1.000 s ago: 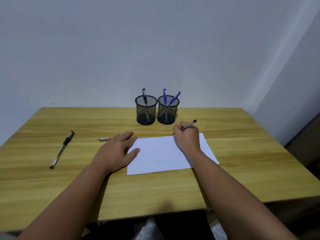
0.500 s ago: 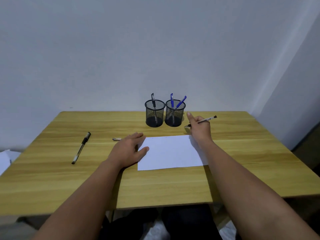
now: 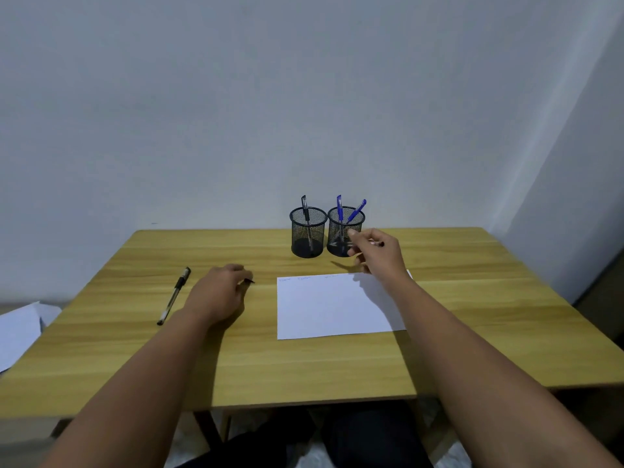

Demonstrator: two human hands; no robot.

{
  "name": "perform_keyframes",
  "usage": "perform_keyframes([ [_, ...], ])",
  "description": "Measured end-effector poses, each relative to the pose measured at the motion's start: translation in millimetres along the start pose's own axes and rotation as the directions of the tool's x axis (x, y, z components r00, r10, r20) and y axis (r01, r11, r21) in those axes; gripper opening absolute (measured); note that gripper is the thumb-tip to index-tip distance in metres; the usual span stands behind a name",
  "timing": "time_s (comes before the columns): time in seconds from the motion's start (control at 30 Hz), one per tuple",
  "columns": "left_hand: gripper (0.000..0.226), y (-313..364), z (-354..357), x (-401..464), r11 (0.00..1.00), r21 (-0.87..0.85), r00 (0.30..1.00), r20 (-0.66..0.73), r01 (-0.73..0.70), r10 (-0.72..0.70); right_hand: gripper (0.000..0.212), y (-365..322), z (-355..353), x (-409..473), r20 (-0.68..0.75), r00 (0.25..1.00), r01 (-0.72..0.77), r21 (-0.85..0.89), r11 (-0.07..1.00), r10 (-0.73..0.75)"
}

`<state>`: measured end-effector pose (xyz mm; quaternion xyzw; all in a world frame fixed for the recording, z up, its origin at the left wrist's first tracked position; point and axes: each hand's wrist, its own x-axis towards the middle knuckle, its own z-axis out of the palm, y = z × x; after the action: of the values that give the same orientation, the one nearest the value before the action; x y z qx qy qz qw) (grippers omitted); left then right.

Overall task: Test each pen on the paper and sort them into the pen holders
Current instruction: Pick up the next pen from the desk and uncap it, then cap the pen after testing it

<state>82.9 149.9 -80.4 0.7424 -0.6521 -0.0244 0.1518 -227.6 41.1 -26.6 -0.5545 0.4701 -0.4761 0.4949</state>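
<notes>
Two black mesh pen holders stand at the back of the wooden table (image 3: 472,332). The left holder (image 3: 308,236) has one black pen (image 3: 305,207). The right holder (image 3: 340,238) has two blue pens (image 3: 351,212). My right hand (image 3: 380,256) hovers just right of the right holder, above the far edge of the white paper (image 3: 334,307), and grips an uncapped pen (image 3: 380,244) lying sideways. My left hand (image 3: 219,292) rests left of the paper, fingers curled over a small pen cap (image 3: 250,281). A capped black pen (image 3: 174,295) lies further left.
Faint scribbles mark the paper's top edge. White sheets (image 3: 17,329) lie off the table's left side. A grey wall stands close behind the holders, and a second wall closes in on the right.
My right hand lifted the pen off the paper and moved up toward the right holder. My left hand slid left off the paper and closed over the pen cap.
</notes>
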Motion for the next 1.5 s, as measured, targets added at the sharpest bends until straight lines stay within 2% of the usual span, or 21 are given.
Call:
perform_keyframes([
  [0.1,0.026,-1,-2,0,1.000,0.015,1.000,-0.029,0.005,-0.004,0.032,0,8,-3,0.066,0.996,-0.067,0.022,0.998,0.065],
  [0.17,0.022,-1,-5,1,1.000,-0.020,0.999,-0.047,0.004,-0.005,0.024,2,12,-5,0.098,0.992,-0.079,0.007,0.997,0.078],
  [0.27,0.017,3,-12,0,0.999,-0.044,1.000,0.001,0.017,-0.017,0.014,5,16,-9,0.187,0.979,-0.074,-0.022,0.997,0.077],
  [0.47,0.018,17,-25,-6,0.944,-0.328,0.997,-0.041,0.043,-0.060,0.015,8,23,-14,0.316,0.948,0.005,-0.153,0.988,0.045],
  [0.6,0.020,23,-29,-4,0.816,-0.570,0.992,-0.003,0.102,-0.126,0.012,8,33,-13,0.334,0.942,0.079,-0.243,0.967,0.007],
  [0.77,0.015,31,-35,2,0.689,-0.717,0.988,-0.003,0.105,-0.154,0.009,9,38,-12,0.345,0.937,0.146,-0.253,0.956,-0.052],
  [0.93,0.014,42,-38,5,0.620,-0.778,0.989,0.009,0.101,-0.150,0.008,10,41,-10,0.352,0.933,0.173,-0.251,0.952,-0.077],
  [1.23,0.013,55,-40,7,0.565,-0.814,0.990,0.081,0.131,-0.112,0.010,9,40,-12,0.360,0.930,0.162,-0.231,0.959,-0.070],
  [1.3,0.012,58,-40,6,0.485,-0.860,0.985,0.107,0.158,-0.133,0.011,7,40,-15,0.367,0.928,0.145,-0.223,0.964,-0.055],
  [1.4,0.014,62,-42,2,0.308,-0.935,0.974,0.123,0.178,-0.191,0.013,7,37,-17,0.362,0.932,0.088,-0.193,0.977,-0.013],
  [1.5,0.016,68,-41,0,0.198,-0.959,0.958,0.150,0.201,-0.245,0.011,8,36,-19,0.357,0.934,0.028,-0.131,0.991,0.020],
])
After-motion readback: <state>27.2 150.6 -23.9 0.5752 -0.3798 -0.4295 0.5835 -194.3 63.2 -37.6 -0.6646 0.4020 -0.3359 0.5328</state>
